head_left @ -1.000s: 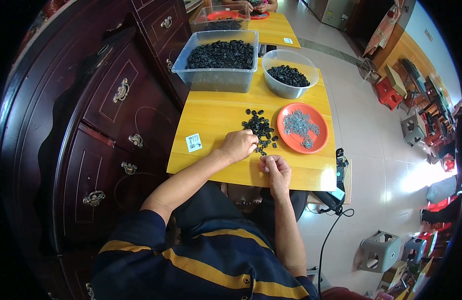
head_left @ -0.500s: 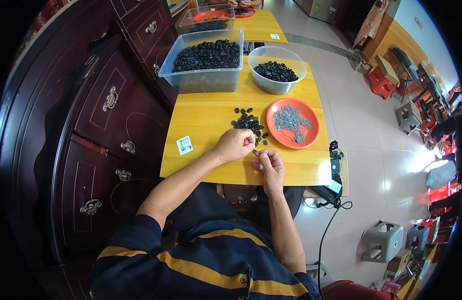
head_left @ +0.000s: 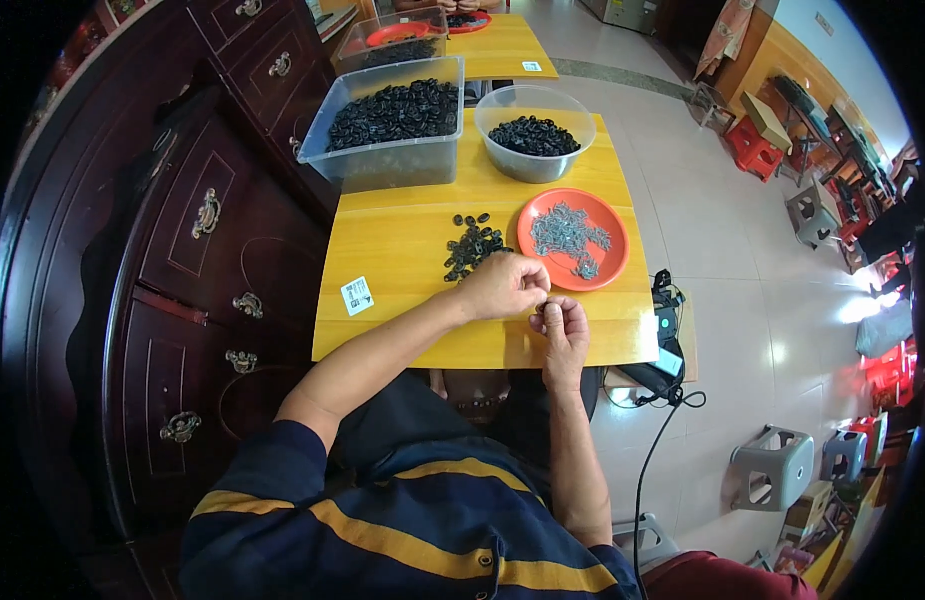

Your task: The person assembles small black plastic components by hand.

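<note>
See the left hand (head_left: 502,287) and the right hand (head_left: 564,335) close together over the near part of the yellow table (head_left: 402,225), with fingertips almost meeting. Between the right thumb and forefinger, apparently pinched, one small dark piece (head_left: 542,309). Left thumb and forefinger bent toward each other, just beyond the right fingertips; cannot tell any part between them, because of the hidden gap.

To the left of the left fingertips and a little farther, just past the knuckles, a loose pile of black pieces (head_left: 472,248). Just beyond the same fingertips, an orange-red plate (head_left: 610,265) with grey translucent pieces (head_left: 562,230). Much farther ahead of the fingers, a round clear tub (head_left: 530,170) and, more to the left, a rectangular clear box (head_left: 402,170), both with many black pieces inside.

Could drop the small dark piece from the right fingertips, by too light a pinch on so tiny a thing. Could then lose it over the near table edge, just below the right fingers. Could misplace the contact between both hands, with the left fingers blocking the sight. Could knock the plate rim through a careless left finger, or scatter the pile by dragging the left hand sideways.
</note>
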